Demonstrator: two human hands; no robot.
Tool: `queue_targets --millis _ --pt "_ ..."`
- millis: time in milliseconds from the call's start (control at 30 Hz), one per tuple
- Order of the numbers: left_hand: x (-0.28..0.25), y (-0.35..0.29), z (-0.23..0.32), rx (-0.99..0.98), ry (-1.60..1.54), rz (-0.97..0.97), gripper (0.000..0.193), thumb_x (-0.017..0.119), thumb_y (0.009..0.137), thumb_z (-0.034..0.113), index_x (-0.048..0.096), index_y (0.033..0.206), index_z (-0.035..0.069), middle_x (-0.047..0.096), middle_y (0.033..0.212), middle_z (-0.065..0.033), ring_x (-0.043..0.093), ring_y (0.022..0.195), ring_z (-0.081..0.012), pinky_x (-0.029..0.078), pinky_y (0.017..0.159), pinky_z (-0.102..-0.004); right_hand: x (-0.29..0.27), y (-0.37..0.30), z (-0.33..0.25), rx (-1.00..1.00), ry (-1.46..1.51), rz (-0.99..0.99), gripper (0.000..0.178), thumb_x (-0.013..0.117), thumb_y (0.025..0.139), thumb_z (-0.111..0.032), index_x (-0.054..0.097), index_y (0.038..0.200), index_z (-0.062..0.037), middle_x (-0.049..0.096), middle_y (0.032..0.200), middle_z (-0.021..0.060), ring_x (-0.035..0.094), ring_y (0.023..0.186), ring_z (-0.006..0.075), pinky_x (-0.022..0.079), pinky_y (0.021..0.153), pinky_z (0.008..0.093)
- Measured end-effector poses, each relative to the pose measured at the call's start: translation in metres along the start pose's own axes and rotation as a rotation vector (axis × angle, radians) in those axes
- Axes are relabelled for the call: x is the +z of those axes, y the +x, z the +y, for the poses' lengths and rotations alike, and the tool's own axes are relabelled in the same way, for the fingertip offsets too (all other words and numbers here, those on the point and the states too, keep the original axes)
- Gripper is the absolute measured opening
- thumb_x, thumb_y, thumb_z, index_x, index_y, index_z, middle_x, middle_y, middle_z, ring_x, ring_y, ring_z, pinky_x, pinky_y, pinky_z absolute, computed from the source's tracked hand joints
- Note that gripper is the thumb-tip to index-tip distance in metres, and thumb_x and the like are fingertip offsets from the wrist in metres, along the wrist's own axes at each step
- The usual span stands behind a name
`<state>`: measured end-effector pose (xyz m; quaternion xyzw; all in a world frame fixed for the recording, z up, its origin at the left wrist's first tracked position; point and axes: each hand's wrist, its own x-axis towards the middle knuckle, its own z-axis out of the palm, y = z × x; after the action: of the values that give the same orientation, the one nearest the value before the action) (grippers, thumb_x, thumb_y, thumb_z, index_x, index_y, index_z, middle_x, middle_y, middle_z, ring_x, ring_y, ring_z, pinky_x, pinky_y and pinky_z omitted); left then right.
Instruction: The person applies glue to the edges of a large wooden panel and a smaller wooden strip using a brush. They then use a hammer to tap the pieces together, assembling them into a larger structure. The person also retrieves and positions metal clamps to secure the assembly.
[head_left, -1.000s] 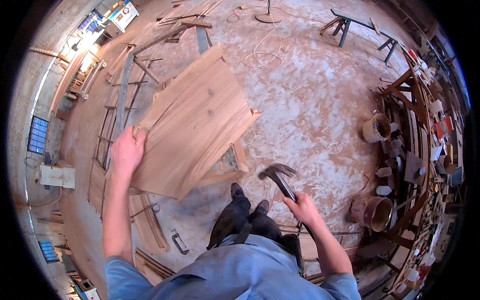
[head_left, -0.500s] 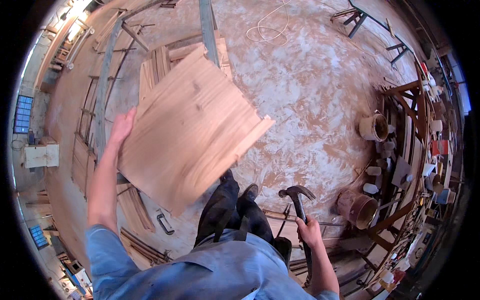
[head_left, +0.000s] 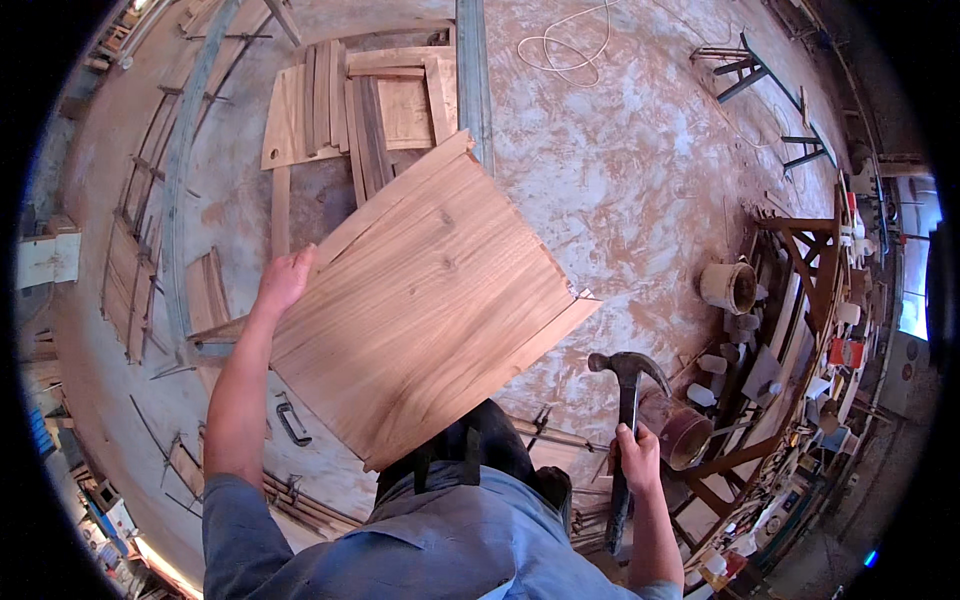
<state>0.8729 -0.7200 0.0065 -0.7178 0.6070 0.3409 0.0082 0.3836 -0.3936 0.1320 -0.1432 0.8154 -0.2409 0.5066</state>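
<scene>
My left hand (head_left: 287, 283) is closed on the left edge of a wide wooden panel (head_left: 430, 300), holding it tilted in front of my body. The panel has knots, and narrow strips run along two opposite edges; the right strip juts past the board at its corner. At my right side, my right hand (head_left: 637, 455) grips a claw hammer (head_left: 627, 395) by the handle, its head pointing up. The hammer is apart from the panel. My left fingertips are partly hidden by the board.
Beyond the panel, boards and a wooden frame (head_left: 435, 100) lie by a metal rail (head_left: 474, 80). A C-clamp (head_left: 293, 420) lies at left. On the right stand buckets (head_left: 728, 288) and a cluttered rack (head_left: 815, 290). A pale cord (head_left: 562, 55) curls on the far floor.
The panel now appears farther right and lower, still in my left hand. The hammer stands a little farther right, more upright. The surroundings have shifted as my view turned.
</scene>
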Motion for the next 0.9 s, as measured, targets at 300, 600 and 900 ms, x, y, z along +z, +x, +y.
queue_targets --millis 300,600,900 --pt "0.002 0.002 0.011 -0.137 0.085 -0.089 0.062 0.032 0.094 0.057 0.063 0.113 0.007 0.062 0.108 -0.0254 0.056 0.106 -0.043 0.043 0.089 -0.0469 0.005 0.035 -0.039 -0.005 0.06 -0.051 0.029 0.054 0.094 -0.026 0.051 0.077 -0.0026 0.053 0.057 0.0055 0.052 0.045 0.0141 0.043 0.043 0.0278" --pt "0.014 -0.036 0.047 -0.006 0.167 0.394 0.044 0.052 0.092 0.032 0.052 0.126 0.004 0.057 0.118 -0.0226 0.05 0.116 -0.038 0.04 0.097 -0.0443 -0.044 0.112 -0.054 0.041 0.042 -0.173 0.032 0.054 0.093 -0.032 0.051 0.082 -0.0025 0.053 0.059 0.0056 0.054 0.047 0.0151 0.045 0.044 0.0293" --pt "0.131 -0.143 0.162 0.235 0.31 0.302 0.067 0.067 0.078 0.03 0.044 0.13 -0.005 0.037 0.142 -0.0215 0.028 0.135 -0.042 0.023 0.111 -0.0516 -0.086 0.163 -0.069 0.167 0.104 -0.306 0.032 0.054 0.095 -0.035 0.05 0.089 -0.004 0.053 0.062 0.005 0.052 0.045 0.0146 0.042 0.041 0.0282"
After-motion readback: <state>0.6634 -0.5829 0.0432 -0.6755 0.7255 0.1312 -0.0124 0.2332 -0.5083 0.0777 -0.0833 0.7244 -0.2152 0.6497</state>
